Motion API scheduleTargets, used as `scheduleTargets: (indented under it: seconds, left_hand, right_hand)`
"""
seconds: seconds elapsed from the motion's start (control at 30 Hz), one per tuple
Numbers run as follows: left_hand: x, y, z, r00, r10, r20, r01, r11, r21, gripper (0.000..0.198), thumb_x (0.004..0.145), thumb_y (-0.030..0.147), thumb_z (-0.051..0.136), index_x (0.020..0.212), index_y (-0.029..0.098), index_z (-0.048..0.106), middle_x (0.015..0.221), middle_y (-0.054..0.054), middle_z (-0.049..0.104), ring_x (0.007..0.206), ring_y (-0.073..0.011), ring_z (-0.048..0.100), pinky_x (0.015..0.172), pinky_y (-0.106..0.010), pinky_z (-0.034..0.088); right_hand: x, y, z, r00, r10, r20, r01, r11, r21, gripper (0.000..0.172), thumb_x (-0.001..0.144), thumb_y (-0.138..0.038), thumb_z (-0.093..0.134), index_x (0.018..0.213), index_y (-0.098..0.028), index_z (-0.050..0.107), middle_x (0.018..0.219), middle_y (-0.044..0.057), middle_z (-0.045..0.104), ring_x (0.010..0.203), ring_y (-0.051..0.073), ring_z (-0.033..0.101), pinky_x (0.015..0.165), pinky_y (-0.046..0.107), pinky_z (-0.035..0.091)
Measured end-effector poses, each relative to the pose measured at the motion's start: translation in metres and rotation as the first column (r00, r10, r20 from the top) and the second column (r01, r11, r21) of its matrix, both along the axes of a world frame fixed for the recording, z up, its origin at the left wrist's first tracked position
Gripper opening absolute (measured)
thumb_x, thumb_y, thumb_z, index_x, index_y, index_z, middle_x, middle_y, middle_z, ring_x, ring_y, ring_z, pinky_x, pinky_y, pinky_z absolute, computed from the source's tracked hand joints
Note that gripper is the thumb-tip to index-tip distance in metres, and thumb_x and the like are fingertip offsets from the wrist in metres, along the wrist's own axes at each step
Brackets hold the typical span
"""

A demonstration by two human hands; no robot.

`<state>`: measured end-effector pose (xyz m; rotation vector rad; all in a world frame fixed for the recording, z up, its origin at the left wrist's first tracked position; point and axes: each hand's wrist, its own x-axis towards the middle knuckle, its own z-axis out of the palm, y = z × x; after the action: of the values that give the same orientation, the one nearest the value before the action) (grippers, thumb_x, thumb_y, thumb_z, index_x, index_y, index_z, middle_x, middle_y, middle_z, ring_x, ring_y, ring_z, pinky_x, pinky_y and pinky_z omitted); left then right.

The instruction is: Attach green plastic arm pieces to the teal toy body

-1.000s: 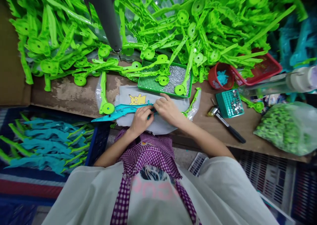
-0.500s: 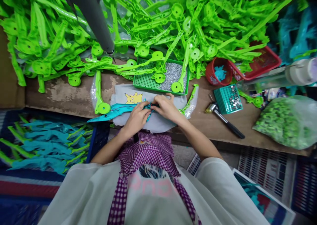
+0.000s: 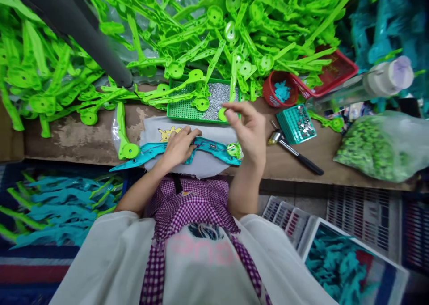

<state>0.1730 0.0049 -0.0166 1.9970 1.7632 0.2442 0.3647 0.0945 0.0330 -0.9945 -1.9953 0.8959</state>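
Fingers of the right hand: up in the air now, thumb and forefinger curled towards each other by the near edge of the green plastic tray of small silvery bits; cannot tell whether they pinch anything.
Fingers of the left hand: slightly apart, draped over the middle; any clamping underneath is hidden.
Long teal plastic piece: lying across the grey cloth at the bench's near edge, pointed left tip beyond the fabric.
Fresh change: half a second ago both hands met on that piece; now the right is off, its right half lies uncovered, and the left alone seems to steady it.
Round lime-green plastic disc: showing at its right end, join unclear.
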Motion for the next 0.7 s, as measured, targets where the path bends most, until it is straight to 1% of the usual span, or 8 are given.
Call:
scheduleTargets:
  seconds: [0.03, 0.1, 0.17, 0.27, 0.33, 0.4, 0.5, 0.7]
  left_hand:
    - [0.000, 0.001, 0.003, 0.999, -0.024, -0.022, 0.023, 0.999, -0.025, 0.031, 0.097, 0.020, 0.055, 0.127, 0.025, 0.061, 0.117, -0.010, 0.060, 0.106, -0.0301, 0.058, 0.089, -0.043, 0.043]
    - [-0.001, 0.002, 0.006, 0.996, -0.071, -0.049, 0.068, 0.997, -0.044, 0.034, 0.098, 0.021, 0.052, 0.130, 0.027, 0.062, 0.121, -0.010, 0.059, 0.110, -0.0306, 0.056, 0.091, -0.044, 0.041]
    - [-0.002, 0.002, 0.005, 0.993, -0.110, -0.051, 0.109, 0.994, -0.030, 0.039, 0.100, 0.021, 0.050, 0.135, 0.031, 0.061, 0.130, -0.010, 0.056, 0.115, -0.0314, 0.052, 0.093, -0.046, 0.039]
    - [-0.004, 0.000, 0.000, 0.989, -0.143, -0.038, 0.144, 0.990, 0.014, 0.043, 0.102, 0.021, 0.047, 0.139, 0.037, 0.061, 0.146, -0.009, 0.049, 0.120, -0.0317, 0.048, 0.096, -0.048, 0.035]
    - [-0.003, -0.002, -0.003, 0.987, -0.153, -0.041, 0.154, 0.988, 0.024, 0.042, 0.103, 0.023, 0.044, 0.139, 0.037, 0.061, 0.153, -0.009, 0.045, 0.122, -0.0326, 0.046, 0.097, -0.050, 0.034]
    - [-0.002, -0.003, -0.004, 0.985, -0.164, -0.050, 0.165, 0.986, 0.005, 0.045, 0.104, 0.021, 0.040, 0.140, 0.039, 0.061, 0.158, -0.008, 0.041, 0.126, -0.0342, 0.043, 0.098, -0.052, 0.033]
    - [0.000, -0.003, -0.003, 0.982, -0.181, -0.060, 0.178, 0.983, -0.053, 0.052, 0.103, 0.015, 0.037, 0.139, 0.041, 0.062, 0.161, -0.006, 0.038, 0.128, -0.0356, 0.042, 0.098, -0.054, 0.033]
    - [-0.005, 0.006, -0.004, 0.980, -0.198, -0.018, 0.195, 0.975, -0.105, 0.042, 0.106, 0.027, 0.040, 0.134, 0.043, 0.066, 0.157, -0.006, 0.042, 0.131, -0.0366, 0.041, 0.103, -0.058, 0.031]
  right_hand:
    - [0.001, -0.001, 0.005, 0.992, -0.090, -0.084, 0.092, 0.996, 0.017, 0.036, 0.104, -0.050, 0.044, 0.121, -0.030, 0.069, 0.113, 0.002, 0.070, 0.109, 0.021, 0.065, 0.095, 0.041, 0.050]
    - [0.006, -0.006, 0.005, 0.970, -0.195, -0.145, 0.201, 0.979, 0.030, 0.034, 0.104, -0.049, 0.045, 0.118, -0.031, 0.070, 0.110, 0.002, 0.071, 0.107, 0.021, 0.066, 0.094, 0.041, 0.052]
    - [0.015, -0.017, -0.007, 0.975, -0.202, -0.089, 0.205, 0.978, 0.028, 0.027, 0.101, -0.045, 0.053, 0.109, -0.029, 0.073, 0.102, 0.002, 0.073, 0.100, 0.020, 0.068, 0.091, 0.041, 0.054]
    - [0.032, -0.038, -0.034, 0.990, -0.100, 0.100, 0.095, 0.994, 0.055, 0.023, 0.101, -0.038, 0.055, 0.105, -0.025, 0.074, 0.098, 0.004, 0.075, 0.096, 0.021, 0.069, 0.088, 0.041, 0.055]
    - [0.041, -0.050, -0.051, 0.967, -0.010, 0.254, -0.010, 0.997, 0.077, 0.027, 0.103, -0.035, 0.051, 0.114, -0.024, 0.074, 0.107, 0.008, 0.075, 0.102, 0.023, 0.068, 0.091, 0.043, 0.053]
    - [0.046, -0.056, -0.061, 0.914, 0.067, 0.400, -0.103, 0.992, 0.068, 0.032, 0.104, -0.034, 0.047, 0.123, -0.024, 0.071, 0.118, 0.010, 0.074, 0.110, 0.025, 0.066, 0.095, 0.045, 0.051]
    - [0.048, -0.055, -0.068, 0.843, 0.137, 0.520, -0.175, 0.984, 0.024, 0.038, 0.106, -0.036, 0.042, 0.129, -0.022, 0.068, 0.125, 0.012, 0.072, 0.114, 0.026, 0.064, 0.097, 0.045, 0.048]
    - [0.050, -0.044, -0.070, 0.829, 0.217, 0.516, -0.236, 0.971, -0.028, 0.039, 0.106, -0.035, 0.039, 0.127, -0.020, 0.068, 0.123, 0.012, 0.071, 0.113, 0.026, 0.065, 0.098, 0.044, 0.051]
